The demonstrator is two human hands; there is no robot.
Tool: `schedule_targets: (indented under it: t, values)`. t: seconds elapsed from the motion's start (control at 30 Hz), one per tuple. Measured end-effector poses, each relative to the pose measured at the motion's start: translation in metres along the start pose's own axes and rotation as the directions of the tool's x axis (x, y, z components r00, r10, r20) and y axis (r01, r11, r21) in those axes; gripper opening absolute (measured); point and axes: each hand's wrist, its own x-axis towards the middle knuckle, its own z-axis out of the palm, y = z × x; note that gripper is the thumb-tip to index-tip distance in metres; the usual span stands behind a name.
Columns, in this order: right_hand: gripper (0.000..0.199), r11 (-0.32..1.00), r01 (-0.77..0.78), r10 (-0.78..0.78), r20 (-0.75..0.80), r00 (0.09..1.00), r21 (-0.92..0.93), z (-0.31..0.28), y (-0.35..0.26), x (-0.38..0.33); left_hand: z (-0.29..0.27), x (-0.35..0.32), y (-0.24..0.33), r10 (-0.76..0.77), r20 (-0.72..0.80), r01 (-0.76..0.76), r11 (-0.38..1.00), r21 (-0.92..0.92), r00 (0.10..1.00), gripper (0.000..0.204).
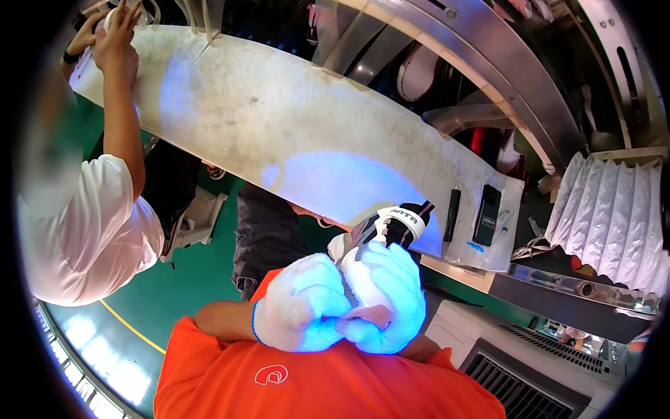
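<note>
A white, grey and black sneaker point(368, 234) is held close against my front, its black-lined opening and pull tab pointing away to the upper right. My right hand point(389, 297), in a white knit glove, wraps round its right side. My left hand point(303, 304), gloved the same way with a blue cuff edge, is closed against the other side. Between the fingertips of both hands shows a small pinkish piece point(368, 318); whether it belongs to the shoe cannot be told. Bright blue light falls on both gloves, and the fingers hide much of the shoe.
A long pale worktable point(244, 105) curves ahead, carrying a phone point(487, 215), a black pen-like stick point(452, 215) and a small blue item point(475, 246). Beyond it runs a metal-framed rack with shoes point(419, 72). A co-worker point(105, 216) works at left; a pleated white duct point(607, 216) stands right.
</note>
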Motion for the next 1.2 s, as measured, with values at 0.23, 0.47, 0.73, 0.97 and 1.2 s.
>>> schedule_targets:
  t: [0.23, 0.47, 0.73, 0.97, 1.2]
  values:
    - [0.077, 0.992, -0.011, 0.04, -0.223, 0.974, 0.129, 0.005, 0.007, -0.014, 0.002, 0.016, 0.002, -0.133, 0.101, 0.136, 0.99, -0.021, 0.986, 0.05]
    - [0.073, 0.991, -0.059, 0.052, 0.058, 0.997, 0.12, -0.021, 0.011, -0.012, -0.006, 0.013, -0.017, 0.138, 0.302, -0.152, 0.988, 0.02, 0.943, 0.033]
    - [0.055, 0.983, -0.141, 0.115, 0.204, 0.972, 0.116, -0.056, 0.015, -0.038, 0.019, 0.065, -0.004, 0.092, 0.602, -0.148, 0.988, 0.045, 0.794, 0.014]
    - [0.049, 0.999, -0.016, 0.021, -0.178, 0.984, 0.031, -0.037, 0.015, -0.061, 0.037, 0.07, -0.006, 0.033, 0.716, -0.065, 0.998, 0.017, 0.698, 0.03]
    - [0.042, 0.971, -0.02, 0.048, -0.112, 0.992, 0.24, -0.051, 0.022, -0.075, 0.055, 0.066, -0.011, -0.027, 0.671, 0.034, 0.999, 0.003, 0.741, 0.038]
